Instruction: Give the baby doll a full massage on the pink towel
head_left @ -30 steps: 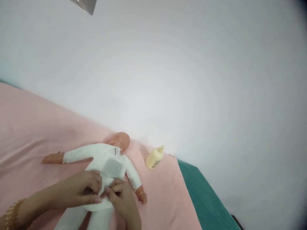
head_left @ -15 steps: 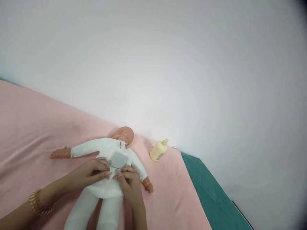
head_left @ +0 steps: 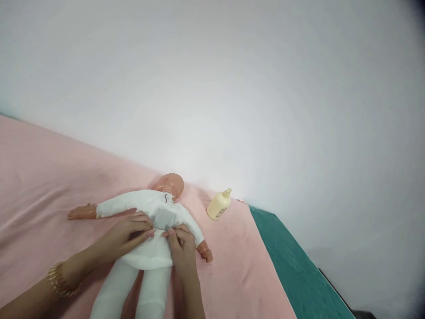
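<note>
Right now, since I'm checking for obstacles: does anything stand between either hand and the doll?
Nothing visible does. The left hand and right hand are right at the doll, by the gray patch; the bottle stands to one side.

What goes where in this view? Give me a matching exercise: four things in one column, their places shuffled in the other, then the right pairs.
Things:
1. yellow bottle
2. bracelet
3. grey square
4. green surface

Places:
A. on the front of the doll
B. beyond the edge of the pink sheet
C. around the wrist of the left hand
D. on the pink sheet, apart from the doll

Right pairs: 1-D, 2-C, 3-A, 4-B
</note>
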`<state>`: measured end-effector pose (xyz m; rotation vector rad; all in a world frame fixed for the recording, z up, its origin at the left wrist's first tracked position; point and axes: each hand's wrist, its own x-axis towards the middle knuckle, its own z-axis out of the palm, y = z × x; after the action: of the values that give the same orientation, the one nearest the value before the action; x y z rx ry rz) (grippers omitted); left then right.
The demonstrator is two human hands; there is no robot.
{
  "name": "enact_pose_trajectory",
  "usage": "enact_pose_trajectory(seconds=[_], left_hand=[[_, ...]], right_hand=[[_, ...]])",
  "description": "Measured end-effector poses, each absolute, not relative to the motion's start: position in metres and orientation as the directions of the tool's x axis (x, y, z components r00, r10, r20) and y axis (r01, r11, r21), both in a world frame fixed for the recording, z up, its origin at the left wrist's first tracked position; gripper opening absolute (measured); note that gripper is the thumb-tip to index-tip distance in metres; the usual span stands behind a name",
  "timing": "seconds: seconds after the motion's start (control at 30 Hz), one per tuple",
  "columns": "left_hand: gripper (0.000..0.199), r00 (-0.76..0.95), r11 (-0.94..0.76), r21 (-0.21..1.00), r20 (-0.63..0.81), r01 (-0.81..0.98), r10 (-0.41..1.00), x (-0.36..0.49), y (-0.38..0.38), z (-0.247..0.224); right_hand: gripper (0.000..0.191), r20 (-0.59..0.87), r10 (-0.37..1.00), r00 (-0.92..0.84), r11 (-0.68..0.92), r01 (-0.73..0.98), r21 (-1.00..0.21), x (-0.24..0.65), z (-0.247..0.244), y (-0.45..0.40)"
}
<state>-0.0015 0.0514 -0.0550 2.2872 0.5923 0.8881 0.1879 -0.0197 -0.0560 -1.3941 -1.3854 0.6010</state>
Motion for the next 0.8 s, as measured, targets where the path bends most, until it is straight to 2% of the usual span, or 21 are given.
enact_pose_trajectory(seconds=[0.17, 0.3, 0.43, 0.53, 0.6, 0.7, 0.8], left_hand=[[0.033, 0.691, -0.694, 0.692, 0.403, 0.200, 0.601, 0.002, 0.054, -0.059], [0.035, 0.670, -0.680, 0.711, 0.419, 0.178, 0.613, 0.002, 0.054, -0.059], [0.038, 0.532, -0.633, 0.754, 0.469, 0.175, 0.705, 0.008, 0.061, -0.045], [0.035, 0.493, -0.663, 0.711, 0.500, 0.237, 0.712, 0.020, 0.073, -0.036], [0.036, 0.477, -0.686, 0.664, 0.520, 0.295, 0.709, 0.030, 0.081, -0.036], [0.039, 0.470, -0.708, 0.604, 0.536, 0.367, 0.701, 0.043, 0.088, -0.045], [0.039, 0.484, -0.736, 0.556, 0.557, 0.387, 0.675, 0.048, 0.089, -0.057]], right_hand=[[0.027, 0.286, 0.942, 0.176, 0.186, 0.437, -0.880, 0.190, -0.060, -0.016], [0.031, 0.305, 0.932, 0.196, 0.210, 0.395, -0.894, 0.191, -0.062, -0.014], [0.038, 0.384, 0.870, 0.308, 0.276, 0.339, -0.899, 0.189, -0.050, -0.002], [0.038, 0.390, 0.841, 0.374, 0.262, 0.349, -0.900, 0.183, -0.037, 0.016], [0.035, 0.371, 0.845, 0.385, 0.197, 0.421, -0.885, 0.178, -0.034, 0.029], [0.033, 0.380, 0.841, 0.384, 0.080, 0.606, -0.791, 0.174, -0.040, 0.043], [0.032, 0.406, 0.855, 0.324, 0.070, 0.702, -0.708, 0.175, -0.054, 0.049]])
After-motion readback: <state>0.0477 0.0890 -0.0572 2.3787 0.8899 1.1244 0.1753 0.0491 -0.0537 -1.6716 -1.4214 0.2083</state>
